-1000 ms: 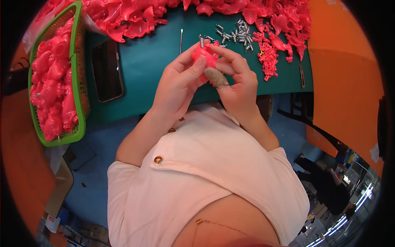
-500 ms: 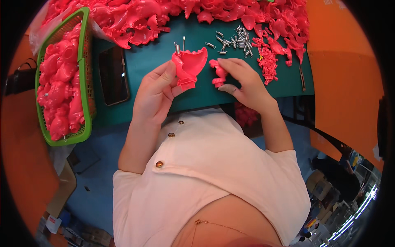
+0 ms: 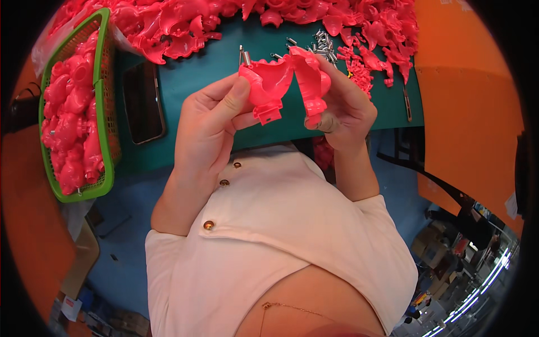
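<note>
My left hand [image 3: 216, 109] grips a hollow pink plastic shell half [image 3: 268, 84], its thumb pressed on the outer side. A small metal spring [image 3: 246, 58] sticks up at that half's upper left edge. In my right hand [image 3: 348, 104] is a second pink plastic shell half [image 3: 310, 81], pinched between thumb and fingers. The two halves meet or nearly meet at their upper ends and spread apart lower down, like an upturned V. Whether they actually touch I cannot tell. Something greyish covers my right thumb tip.
A green basket [image 3: 106, 112] of pink plastic pieces stands at the left, beside a dark phone [image 3: 143, 101]. Pink shells [image 3: 185, 28] are heaped along the far side of the green table [image 3: 185, 73]. Loose springs [image 3: 323, 45], small pink parts [image 3: 359, 73] and a slim tool [image 3: 407, 104] lie to the right.
My right hand has brought its shell half leftward against or close to the left one, turning it so its hollow side shows. The view has shifted slightly.
</note>
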A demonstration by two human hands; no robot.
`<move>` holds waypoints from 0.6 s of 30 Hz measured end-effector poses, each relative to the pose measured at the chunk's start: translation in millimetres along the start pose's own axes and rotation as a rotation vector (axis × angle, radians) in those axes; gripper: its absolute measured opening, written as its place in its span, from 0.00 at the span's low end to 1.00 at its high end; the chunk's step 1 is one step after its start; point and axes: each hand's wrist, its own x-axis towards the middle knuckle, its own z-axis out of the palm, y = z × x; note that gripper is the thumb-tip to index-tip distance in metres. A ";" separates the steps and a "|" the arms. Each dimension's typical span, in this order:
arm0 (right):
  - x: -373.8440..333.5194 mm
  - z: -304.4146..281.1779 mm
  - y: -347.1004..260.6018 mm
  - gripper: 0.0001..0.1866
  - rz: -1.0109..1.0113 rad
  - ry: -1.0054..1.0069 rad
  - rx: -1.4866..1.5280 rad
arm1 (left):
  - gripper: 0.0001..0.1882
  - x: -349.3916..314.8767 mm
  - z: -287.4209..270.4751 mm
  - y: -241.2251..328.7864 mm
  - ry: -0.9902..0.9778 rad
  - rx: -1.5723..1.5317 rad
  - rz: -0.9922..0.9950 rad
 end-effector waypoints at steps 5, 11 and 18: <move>2.2 -1.5 2.6 0.37 -0.030 -0.025 -0.065 | 0.18 -0.9 4.2 1.3 0.033 0.018 0.021; 9.6 -4.8 1.0 0.35 -0.093 -0.124 -0.236 | 0.19 -0.8 5.8 -0.7 0.032 0.029 0.049; 16.7 -4.0 -9.3 0.33 -0.137 -0.331 -0.464 | 0.18 -3.8 13.0 -4.5 0.042 0.135 0.157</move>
